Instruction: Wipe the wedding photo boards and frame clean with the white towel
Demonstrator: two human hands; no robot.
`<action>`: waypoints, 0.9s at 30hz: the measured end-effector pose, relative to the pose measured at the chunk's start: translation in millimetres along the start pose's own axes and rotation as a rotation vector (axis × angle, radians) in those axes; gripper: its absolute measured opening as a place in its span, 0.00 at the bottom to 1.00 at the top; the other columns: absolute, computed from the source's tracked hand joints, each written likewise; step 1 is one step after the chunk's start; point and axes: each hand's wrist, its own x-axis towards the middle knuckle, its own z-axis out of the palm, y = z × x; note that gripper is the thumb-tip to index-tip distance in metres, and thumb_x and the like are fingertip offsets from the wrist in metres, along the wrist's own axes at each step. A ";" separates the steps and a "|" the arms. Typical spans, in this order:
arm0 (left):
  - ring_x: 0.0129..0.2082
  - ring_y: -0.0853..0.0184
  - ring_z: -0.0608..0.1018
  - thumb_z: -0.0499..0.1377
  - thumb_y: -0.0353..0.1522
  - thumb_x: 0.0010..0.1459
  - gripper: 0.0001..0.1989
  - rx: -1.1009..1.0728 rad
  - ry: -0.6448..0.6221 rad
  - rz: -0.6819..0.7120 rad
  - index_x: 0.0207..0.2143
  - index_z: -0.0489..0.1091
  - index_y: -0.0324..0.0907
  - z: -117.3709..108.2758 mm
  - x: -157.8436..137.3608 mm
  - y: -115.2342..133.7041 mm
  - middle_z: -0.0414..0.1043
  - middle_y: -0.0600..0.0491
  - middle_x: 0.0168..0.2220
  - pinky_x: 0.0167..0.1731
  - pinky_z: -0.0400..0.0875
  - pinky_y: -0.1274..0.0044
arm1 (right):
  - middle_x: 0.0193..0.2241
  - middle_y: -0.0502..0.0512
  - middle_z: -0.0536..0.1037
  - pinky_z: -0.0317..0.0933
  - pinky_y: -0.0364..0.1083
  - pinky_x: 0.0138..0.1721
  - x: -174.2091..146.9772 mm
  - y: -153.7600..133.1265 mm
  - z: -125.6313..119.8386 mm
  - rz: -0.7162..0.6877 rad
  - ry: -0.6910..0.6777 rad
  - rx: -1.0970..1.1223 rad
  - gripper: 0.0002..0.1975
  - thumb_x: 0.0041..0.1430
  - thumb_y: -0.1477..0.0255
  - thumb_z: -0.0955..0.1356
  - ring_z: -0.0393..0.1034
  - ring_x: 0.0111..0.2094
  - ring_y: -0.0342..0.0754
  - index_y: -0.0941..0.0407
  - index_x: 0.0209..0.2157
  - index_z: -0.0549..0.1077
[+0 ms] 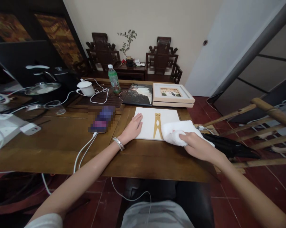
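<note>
A white rectangular board (146,126) lies flat near the front of the wooden table, with a gold cat-shaped figure (156,125) at its middle. My left hand (133,128) rests on the board's left edge, fingers stretched out and holding nothing; a silver bracelet (118,143) circles the wrist. In my right hand (192,144) is a bunched white towel (178,128), pressed over the board's right part. The towel hides that side and reaches the lower tip of the gold figure. My right fingertips are partly buried in the cloth.
Behind the board lie a dark picture panel (139,95) and stacked light-wood frames (172,95). A green bottle (114,79), white lidded cup (86,88), phone (101,120) and clear plastic cup (56,107) stand left, among white cables. A wooden rack (273,117) stands right of the table.
</note>
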 end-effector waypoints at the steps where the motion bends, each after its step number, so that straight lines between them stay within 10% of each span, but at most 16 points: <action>1: 0.65 0.58 0.56 0.44 0.31 0.64 0.22 0.002 -0.001 -0.001 0.57 0.61 0.32 0.0 0.0 -0.1 0.58 0.39 0.62 0.63 0.51 0.62 | 0.27 0.57 0.70 0.54 0.46 0.34 7.7 5.8 0.2 0.003 0.015 -0.006 0.12 0.44 0.83 0.58 0.64 0.31 0.53 0.56 0.30 0.66; 14: 0.65 0.58 0.57 0.44 0.32 0.64 0.23 -0.007 -0.003 -0.009 0.57 0.61 0.30 -1.6 0.1 0.0 0.58 0.38 0.62 0.63 0.51 0.62 | 0.24 0.55 0.69 0.49 0.45 0.30 105.1 66.2 9.2 0.098 0.210 -0.003 0.11 0.44 0.84 0.58 0.62 0.28 0.51 0.56 0.28 0.64; 27: 0.65 0.59 0.57 0.43 0.32 0.64 0.22 -0.003 -0.002 -0.011 0.57 0.61 0.33 -2.5 -0.6 3.4 0.58 0.40 0.62 0.63 0.51 0.62 | 0.27 0.55 0.70 0.55 0.46 0.37 -3.5 -13.4 3.1 -0.006 0.042 0.039 0.14 0.44 0.85 0.57 0.66 0.34 0.52 0.56 0.30 0.65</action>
